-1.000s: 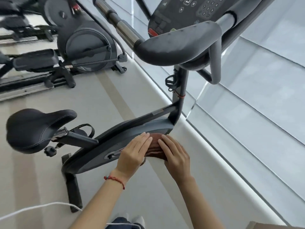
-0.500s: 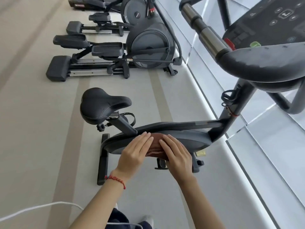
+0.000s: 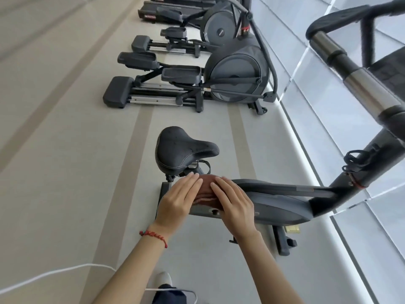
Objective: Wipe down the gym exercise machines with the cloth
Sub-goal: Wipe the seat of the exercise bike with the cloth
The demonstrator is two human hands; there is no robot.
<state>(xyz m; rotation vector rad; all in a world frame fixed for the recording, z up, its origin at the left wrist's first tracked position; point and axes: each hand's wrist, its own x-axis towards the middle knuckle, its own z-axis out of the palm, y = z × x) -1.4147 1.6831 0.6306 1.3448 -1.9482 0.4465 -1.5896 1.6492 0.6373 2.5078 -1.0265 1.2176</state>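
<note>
Head view: folded reddish-brown cloth (image 3: 206, 189) under flat hands.

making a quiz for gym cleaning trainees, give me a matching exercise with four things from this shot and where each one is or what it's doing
Things:
1. cloth
2. saddle
3. left hand
4. elliptical trainer

Places or states:
A. wears a red bracelet at the wrist
B. pressed on the bike's housing under both hands
C. stands farther along the window wall
D. black, just beyond the fingertips

Pairs: 1-B, 2-D, 3-A, 4-C
</note>
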